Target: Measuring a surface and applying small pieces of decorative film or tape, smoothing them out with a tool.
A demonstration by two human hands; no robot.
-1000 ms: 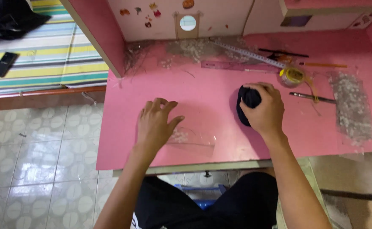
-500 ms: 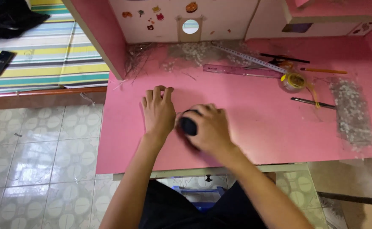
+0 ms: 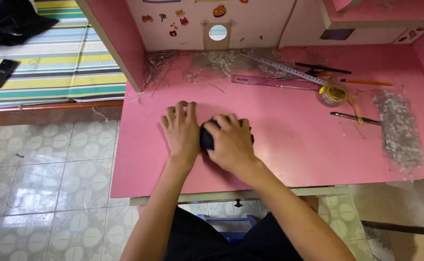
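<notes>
Right hand: my right hand (image 3: 231,140) lies curled over a small dark rounded object (image 3: 207,137), fingers closed round it and pressing it onto the pink tabletop (image 3: 279,150); most of the object is hidden, so I cannot tell what it is.
Left hand: my left hand (image 3: 182,129) rests flat just beside it, fingers spread and together with the tabletop, touching the object's left edge and gripping nothing.
Step in hand: I judge this as a press or rub of the dark object against the surface, with the left hand steadying the spot.
Next move calls for: an even downward push and a firm left palm, so nothing slides.
Mid tabletop: a thin dark pen-like tool (image 3: 354,117) lies well apart to the right, beside a grey speckled strip (image 3: 398,130).
Far tabletop: a yellow tape roll (image 3: 334,93), a clear pink ruler (image 3: 275,82), a long metal ruler (image 3: 282,67) and an orange pencil (image 3: 366,82).
Beyond: a striped bed (image 3: 62,63) carries a black phone (image 3: 1,73).
</notes>
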